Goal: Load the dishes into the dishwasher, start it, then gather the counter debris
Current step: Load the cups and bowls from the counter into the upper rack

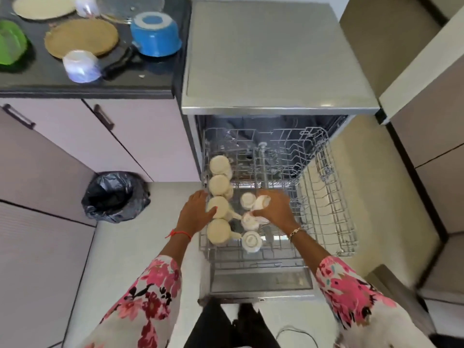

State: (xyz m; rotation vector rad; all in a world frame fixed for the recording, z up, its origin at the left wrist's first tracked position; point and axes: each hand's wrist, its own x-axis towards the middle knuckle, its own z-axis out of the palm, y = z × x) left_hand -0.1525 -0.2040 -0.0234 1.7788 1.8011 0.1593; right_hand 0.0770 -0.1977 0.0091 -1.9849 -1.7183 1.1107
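The dishwasher (278, 59) stands open with its upper wire rack (326, 197) pulled out. Several cream mugs (219, 184) sit upside down in a row along the rack's left side, with small white cups (251, 241) beside them. My left hand (197, 209) rests against the third cream mug (218, 205). My right hand (276, 209) holds a small white cup (262, 201) tilted over the rack's middle. On the black counter (150, 79) lie a blue pot (155, 33), a tan plate (81, 37), a cream plate (44, 6), a clear cup (80, 66) and a glass lid (130, 7).
A green bowl (11, 42) sits at the counter's left edge. A bin lined with a black bag (114, 197) stands on the floor left of the dishwasher. Pale cabinets (125, 139) run under the counter. The lowered dishwasher door (261, 280) lies in front of my legs.
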